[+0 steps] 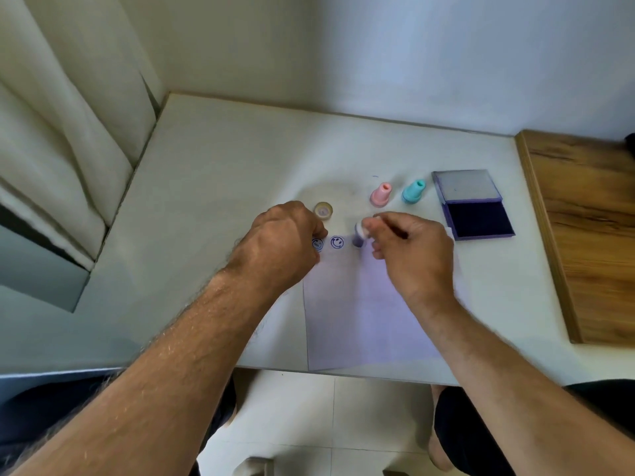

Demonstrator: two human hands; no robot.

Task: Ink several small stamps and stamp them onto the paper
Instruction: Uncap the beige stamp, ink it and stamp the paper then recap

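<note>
A white paper lies on the table's near edge with two blue smiley prints along its top. My right hand pinches a small purple stamp, blurred and tilted, its face on or just above the paper right of the prints. My left hand rests fisted on the paper's top left corner, partly covering one print. A pink stamp and a teal stamp stand upright behind. The open ink pad lies at the right.
A small round beige stamp or cap sits just beyond my left hand. A wooden surface adjoins the white table on the right. Walls close the back, a curtain hangs at the left. Tiled floor shows below the table's edge.
</note>
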